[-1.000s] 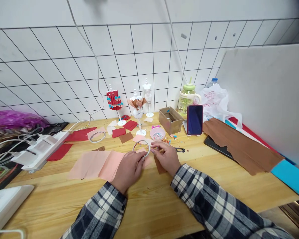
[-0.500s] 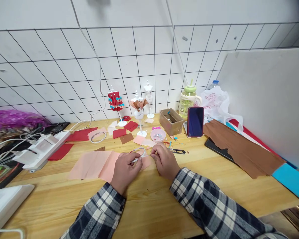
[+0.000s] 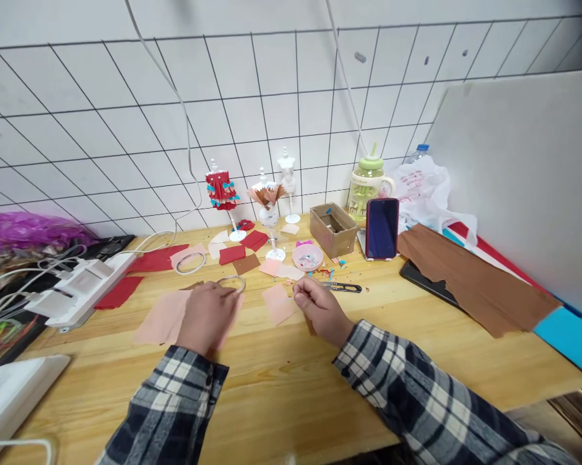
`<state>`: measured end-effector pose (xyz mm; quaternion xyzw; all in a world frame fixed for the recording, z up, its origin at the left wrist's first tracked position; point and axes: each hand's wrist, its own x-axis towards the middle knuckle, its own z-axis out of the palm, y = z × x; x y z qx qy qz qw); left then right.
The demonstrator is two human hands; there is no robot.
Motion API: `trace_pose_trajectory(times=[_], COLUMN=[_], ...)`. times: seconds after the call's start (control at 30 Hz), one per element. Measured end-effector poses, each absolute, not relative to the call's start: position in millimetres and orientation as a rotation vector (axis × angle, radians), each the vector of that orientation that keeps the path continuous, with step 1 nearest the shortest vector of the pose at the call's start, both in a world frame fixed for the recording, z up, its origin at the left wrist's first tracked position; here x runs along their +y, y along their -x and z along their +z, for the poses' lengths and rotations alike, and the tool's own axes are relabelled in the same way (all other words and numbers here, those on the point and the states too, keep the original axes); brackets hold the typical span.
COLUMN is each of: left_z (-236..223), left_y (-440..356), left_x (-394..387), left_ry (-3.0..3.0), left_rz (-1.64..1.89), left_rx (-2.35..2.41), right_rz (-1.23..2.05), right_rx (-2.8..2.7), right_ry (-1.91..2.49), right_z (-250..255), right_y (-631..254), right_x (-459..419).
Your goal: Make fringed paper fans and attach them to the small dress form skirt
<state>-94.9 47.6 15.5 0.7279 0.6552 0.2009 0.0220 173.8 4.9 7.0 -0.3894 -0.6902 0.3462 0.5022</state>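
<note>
My left hand (image 3: pixel 207 318) is over a sheet of pale pink crepe paper (image 3: pixel 161 318), its fingers closed at the near rim of a thin white ring (image 3: pixel 243 280), which looks like a nearly used-up tape roll. To the right, my right hand (image 3: pixel 323 311) has thumb and forefinger pinched together; whatever lies between them is too small to make out. A small pink paper square (image 3: pixel 277 305) lies on the table just left of its fingertips. Behind that hand are black thread snips (image 3: pixel 345 287) and a pink dish (image 3: pixel 308 257) of small shiny beads.
Three small white dress-form stands line the back: one in red ruffles (image 3: pixel 221 191), one with brown paper petals (image 3: pixel 267 194), one bare (image 3: pixel 287 169). A cardboard box (image 3: pixel 333 232), phone (image 3: pixel 382 228), green-lidded bottle (image 3: pixel 367 187) and brown paper (image 3: pixel 469 278) sit rightward. A power strip (image 3: pixel 84 297) lies left.
My left hand has moved left with the white ring, away from my right hand. The small pink square between the hands is now uncovered. My right hand stays pinched in nearly the same place.
</note>
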Motion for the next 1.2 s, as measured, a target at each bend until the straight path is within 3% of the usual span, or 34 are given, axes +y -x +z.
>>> trace_pose_trajectory(times=[0.07,0.13,0.2,0.37,0.67,0.77,0.9,1.2], left_z=[11,12,18,24,18,19,19,15], left_y=[89,76,60,28,24,25,25,24], left_x=[46,40,30,11,7,5,5,7], left_ry=[-2.331,-2.356,-2.346,-2.186,-2.306,-2.367,-2.362,-2.339], left_rz=[0.486,0.686,0.907,0.825,0.822,0.834,0.824,0.755], left_rx=[2.03,2.021,1.813,1.298,1.286,1.263,1.256,1.391], right_rz=[0.993,1.058,1.066,0.995,0.824,0.913,1.091,0.952], right_rx=[-1.636,-1.623,-1.655,-1.74,-1.602,-1.471,-1.676,-1.828], right_ry=[0.968,1.0,1.036,1.136,1.337,1.26,1.084,1.263], right_z=[1,-3,-2,2,-3,1,7,4], right_y=[-173,-172,-172,-170,-173,-179,-183,-178], right_x=[10,12,12,10,17,19,18,16])
